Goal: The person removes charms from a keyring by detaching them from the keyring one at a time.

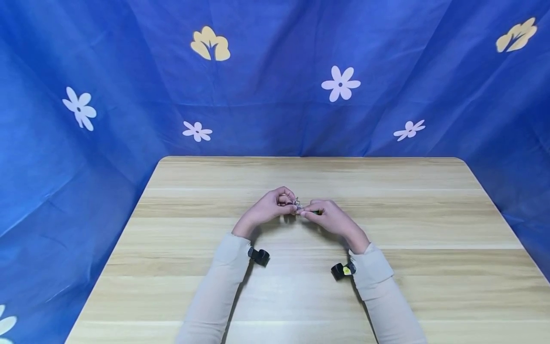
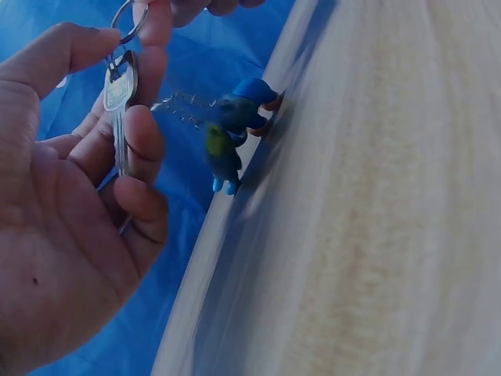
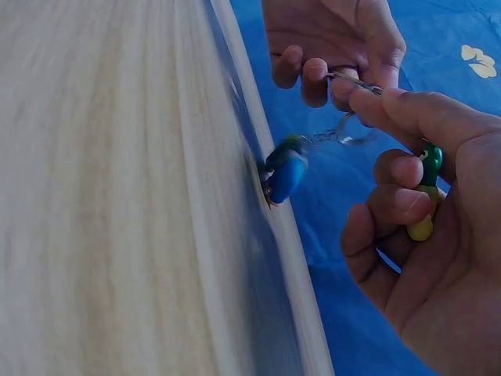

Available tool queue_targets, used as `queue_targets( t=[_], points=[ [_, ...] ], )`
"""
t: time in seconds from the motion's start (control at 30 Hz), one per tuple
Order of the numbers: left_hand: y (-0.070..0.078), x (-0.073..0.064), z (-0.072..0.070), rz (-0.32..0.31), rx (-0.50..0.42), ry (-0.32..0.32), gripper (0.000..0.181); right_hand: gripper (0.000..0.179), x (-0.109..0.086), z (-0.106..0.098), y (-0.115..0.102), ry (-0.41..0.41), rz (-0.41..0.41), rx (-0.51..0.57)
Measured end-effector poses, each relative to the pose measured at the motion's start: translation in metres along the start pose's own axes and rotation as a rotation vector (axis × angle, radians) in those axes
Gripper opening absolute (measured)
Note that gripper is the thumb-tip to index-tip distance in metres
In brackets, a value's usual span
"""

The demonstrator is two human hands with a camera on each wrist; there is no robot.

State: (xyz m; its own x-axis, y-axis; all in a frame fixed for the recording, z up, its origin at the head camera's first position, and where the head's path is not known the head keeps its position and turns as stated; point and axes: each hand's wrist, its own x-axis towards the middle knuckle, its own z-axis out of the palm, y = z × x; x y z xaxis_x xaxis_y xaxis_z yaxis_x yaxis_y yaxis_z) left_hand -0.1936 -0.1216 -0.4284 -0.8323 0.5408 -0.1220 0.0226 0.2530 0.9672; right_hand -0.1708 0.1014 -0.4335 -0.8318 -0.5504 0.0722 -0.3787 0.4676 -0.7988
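Over the table's middle, both hands meet at a bunch of keychains. My left hand (image 1: 275, 205) pinches the metal key ring (image 2: 139, 30) between thumb and index finger. A silver key (image 2: 120, 102) hangs from it against the other curled fingers. With thumb and index finger, my right hand (image 1: 328, 217) pinches at the ring from the other side. A small green and yellow figure charm (image 3: 432, 162) is tucked in its curled fingers. Blue and green figure charms (image 2: 239, 110) dangle on short chains (image 3: 321, 138), blurred. The right fingertips partly hide the ring.
The wood-grain table (image 1: 301, 296) spreads beneath both forearms. Blue cloth with flower prints (image 1: 275, 71) hangs behind the far edge and along the sides. A black wrist camera is strapped to each sleeve, one at the left (image 1: 260, 257), one at the right (image 1: 338, 272).
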Motion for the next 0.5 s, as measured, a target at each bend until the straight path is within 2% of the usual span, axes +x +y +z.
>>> queue_targets(
  t=[0.2, 0.33, 0.5],
  points=[
    [-0.0012, -0.0010, -0.0016, 0.009, -0.007, -0.021, 0.031, 0.020, -0.0009, 0.0006, -0.0013, 0.005, -0.005, -0.007],
    [-0.0018, -0.0013, -0.0028, -0.001, 0.036, -0.041, 0.036, 0.020, -0.0014, 0.0005, -0.0018, 0.000, -0.001, -0.023],
    [-0.0016, -0.0021, -0.0037, 0.004, 0.098, -0.057, 0.034, 0.020, -0.0017, -0.0003, -0.0023, -0.006, 0.004, -0.017]
  ],
)
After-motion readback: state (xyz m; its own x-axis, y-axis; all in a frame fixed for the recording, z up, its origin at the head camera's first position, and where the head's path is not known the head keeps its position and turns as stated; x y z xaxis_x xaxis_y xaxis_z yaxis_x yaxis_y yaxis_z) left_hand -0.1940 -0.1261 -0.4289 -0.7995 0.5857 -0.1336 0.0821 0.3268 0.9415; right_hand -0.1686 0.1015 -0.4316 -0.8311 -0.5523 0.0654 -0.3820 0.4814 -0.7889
